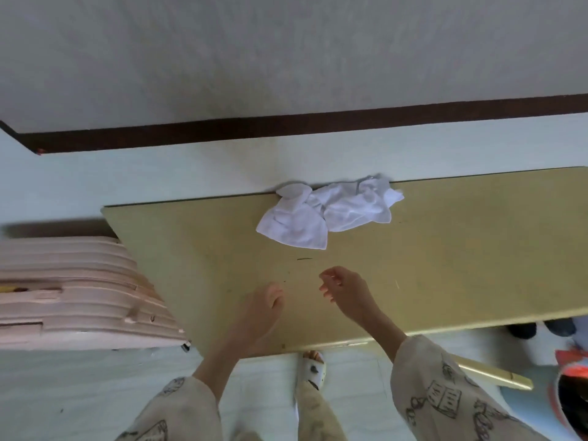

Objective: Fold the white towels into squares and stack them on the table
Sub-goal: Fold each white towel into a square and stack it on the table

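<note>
A crumpled heap of white towels (327,213) lies at the far edge of the yellow-green table (461,249), one corner hanging past that edge. My left hand (261,316) hovers over the near part of the table, fingers loosely curled, holding nothing. My right hand (346,288) is beside it, a little farther forward, fingers relaxed and empty. Both hands are well short of the towels, with bare tabletop between.
A pink ridged case (73,291) stands against the table's left end. A wall with a dark skirting board (286,127) runs behind the table. My foot in a white sandal (313,367) is under the near edge. Shoes and an orange-rimmed object (569,380) sit at the right.
</note>
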